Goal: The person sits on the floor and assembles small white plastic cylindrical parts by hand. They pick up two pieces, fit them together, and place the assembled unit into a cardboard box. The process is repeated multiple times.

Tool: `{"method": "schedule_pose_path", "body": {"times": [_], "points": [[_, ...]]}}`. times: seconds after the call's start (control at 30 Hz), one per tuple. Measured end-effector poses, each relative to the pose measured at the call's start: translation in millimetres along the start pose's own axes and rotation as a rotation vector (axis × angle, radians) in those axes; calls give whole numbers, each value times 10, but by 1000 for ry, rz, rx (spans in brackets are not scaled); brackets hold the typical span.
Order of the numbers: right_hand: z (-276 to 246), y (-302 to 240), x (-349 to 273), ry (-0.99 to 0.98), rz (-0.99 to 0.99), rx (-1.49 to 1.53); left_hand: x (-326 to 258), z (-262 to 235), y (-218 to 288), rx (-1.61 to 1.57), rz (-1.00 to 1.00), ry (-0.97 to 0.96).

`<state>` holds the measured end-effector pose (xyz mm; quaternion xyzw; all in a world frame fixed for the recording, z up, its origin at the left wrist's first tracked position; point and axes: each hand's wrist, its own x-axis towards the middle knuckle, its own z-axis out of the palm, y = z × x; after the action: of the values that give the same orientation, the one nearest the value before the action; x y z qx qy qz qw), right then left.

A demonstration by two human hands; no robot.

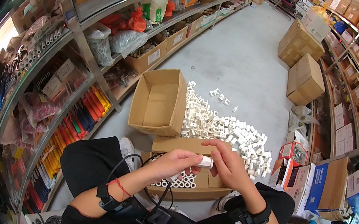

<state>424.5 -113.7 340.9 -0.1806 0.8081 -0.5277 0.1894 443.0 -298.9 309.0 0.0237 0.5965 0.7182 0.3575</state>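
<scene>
Clearly, the left hand (174, 162) grips a small white fitting (206, 162) between thumb and fingers; the right hand (231, 166) is just beside it, index finger extended, and whether it touches the fitting cannot be told. Below both hands, an open carton (211, 193) contains white tubular pieces (185, 183) in rows. Beyond the hands, loose white fittings (205, 121) lie heaped on the floor (238, 51), beside a deeper box (154, 97).
</scene>
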Motion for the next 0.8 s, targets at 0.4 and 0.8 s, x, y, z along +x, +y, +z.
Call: {"method": "schedule_pose_path", "body": {"times": [0.4,0.8], "points": [[-160,-20,22,39,-343,-150,45,-38,-4,-107,7,100],[-60,11,9,103,-221,-51,57,-15,-4,-109,-18,29]]}}
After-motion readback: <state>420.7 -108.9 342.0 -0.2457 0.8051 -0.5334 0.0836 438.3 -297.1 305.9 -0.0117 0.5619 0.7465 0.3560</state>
